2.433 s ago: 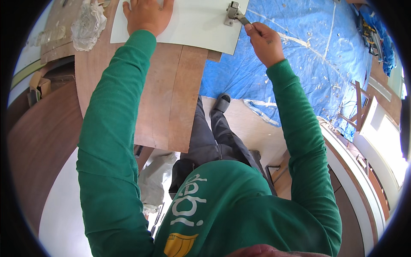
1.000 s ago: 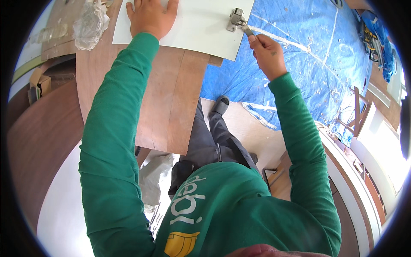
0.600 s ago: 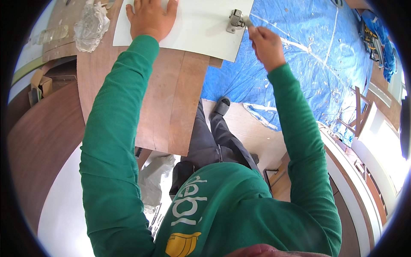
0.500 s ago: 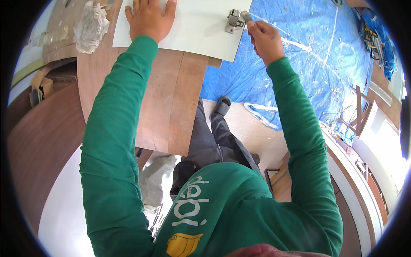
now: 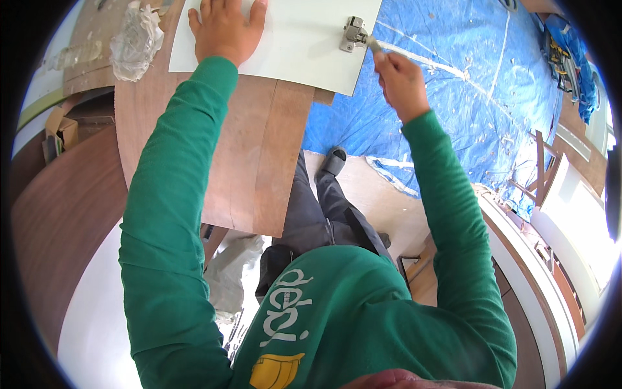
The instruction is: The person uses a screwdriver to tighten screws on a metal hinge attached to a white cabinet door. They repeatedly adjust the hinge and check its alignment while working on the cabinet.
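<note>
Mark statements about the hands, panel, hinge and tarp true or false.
1. The left hand rests on the white panel. True.
2. The right hand pinches a small piece beside the metal hinge. True.
3. The hinge sits near the panel's left edge. False: it sits near the right edge.
4. A blue tarp lies right of the panel. True.
5. The left hand is nearer the hinge. False: the right hand is.

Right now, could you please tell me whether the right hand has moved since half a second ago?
Yes, the right hand has shifted down the picture, judged against the white panel.
</note>
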The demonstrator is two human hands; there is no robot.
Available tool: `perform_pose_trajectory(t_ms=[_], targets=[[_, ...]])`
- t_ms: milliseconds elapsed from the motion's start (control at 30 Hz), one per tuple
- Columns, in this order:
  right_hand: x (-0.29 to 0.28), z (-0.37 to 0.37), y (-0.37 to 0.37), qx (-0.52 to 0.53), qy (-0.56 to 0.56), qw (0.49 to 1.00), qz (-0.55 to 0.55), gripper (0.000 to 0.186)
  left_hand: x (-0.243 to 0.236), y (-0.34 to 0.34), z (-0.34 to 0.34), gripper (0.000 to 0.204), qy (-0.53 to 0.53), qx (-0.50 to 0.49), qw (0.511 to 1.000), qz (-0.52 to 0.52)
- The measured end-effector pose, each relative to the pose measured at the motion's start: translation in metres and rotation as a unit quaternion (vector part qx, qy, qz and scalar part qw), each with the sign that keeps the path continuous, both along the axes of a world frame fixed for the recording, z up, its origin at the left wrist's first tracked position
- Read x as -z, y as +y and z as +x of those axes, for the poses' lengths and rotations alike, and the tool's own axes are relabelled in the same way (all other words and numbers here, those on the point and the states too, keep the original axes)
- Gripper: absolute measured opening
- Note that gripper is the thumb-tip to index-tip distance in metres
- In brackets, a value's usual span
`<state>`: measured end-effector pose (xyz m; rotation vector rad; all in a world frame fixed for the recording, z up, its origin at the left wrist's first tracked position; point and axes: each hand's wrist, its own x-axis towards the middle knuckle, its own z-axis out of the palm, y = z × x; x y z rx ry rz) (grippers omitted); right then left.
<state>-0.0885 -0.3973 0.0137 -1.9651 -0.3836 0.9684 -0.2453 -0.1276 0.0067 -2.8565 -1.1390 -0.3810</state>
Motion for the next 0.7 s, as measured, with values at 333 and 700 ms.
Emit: perform_pose_trajectory(t_ms=[333,700], targets=[[0.009,-0.002,0.005,0.022,-0.007,0.999,0.031,0.044,-0.003,-0.001,0.002,0.067,0.006,-0.004,1.000,-0.016],[-0.010,0.008,0.017,0.043,0.031,0.999,0.012,0.042,-0.003,-0.001,0.003,0.067,-0.005,0.007,1.000,-0.010]])
